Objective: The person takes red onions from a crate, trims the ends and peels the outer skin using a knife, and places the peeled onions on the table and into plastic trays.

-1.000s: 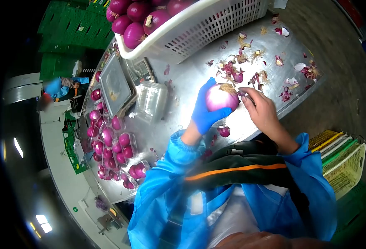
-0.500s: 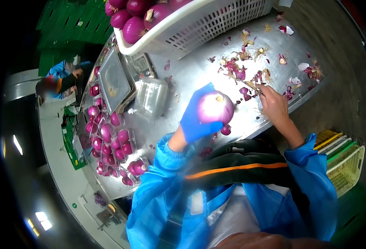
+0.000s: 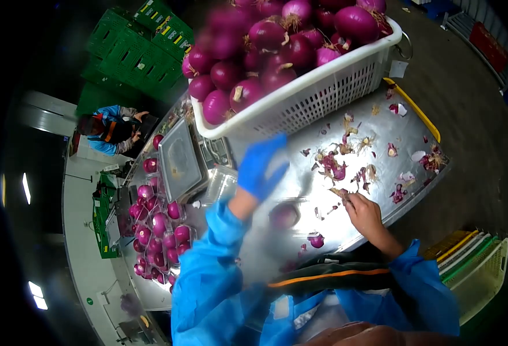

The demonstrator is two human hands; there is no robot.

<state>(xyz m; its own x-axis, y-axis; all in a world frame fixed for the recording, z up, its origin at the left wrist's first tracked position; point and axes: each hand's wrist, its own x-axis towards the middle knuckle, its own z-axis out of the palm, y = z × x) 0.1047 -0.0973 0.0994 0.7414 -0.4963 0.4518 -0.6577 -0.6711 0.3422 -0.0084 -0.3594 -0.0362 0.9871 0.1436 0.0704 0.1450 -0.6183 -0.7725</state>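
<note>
Near my left hand, but apart from its spread, empty fingers, I saw the onion; my right hand pinched a brown thing.

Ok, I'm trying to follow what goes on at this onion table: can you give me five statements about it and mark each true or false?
1. The left hand wears a blue glove. True.
2. The left hand is gripping an onion. False: its fingers are spread and no onion is in it; the nearest loose onion lies below it.
3. Loose skins are scattered on the metal table. True.
4. The white crate is filled with potatoes. False: the white crate holds purple onions.
5. Another person in blue is visible beyond the table. True.
</note>
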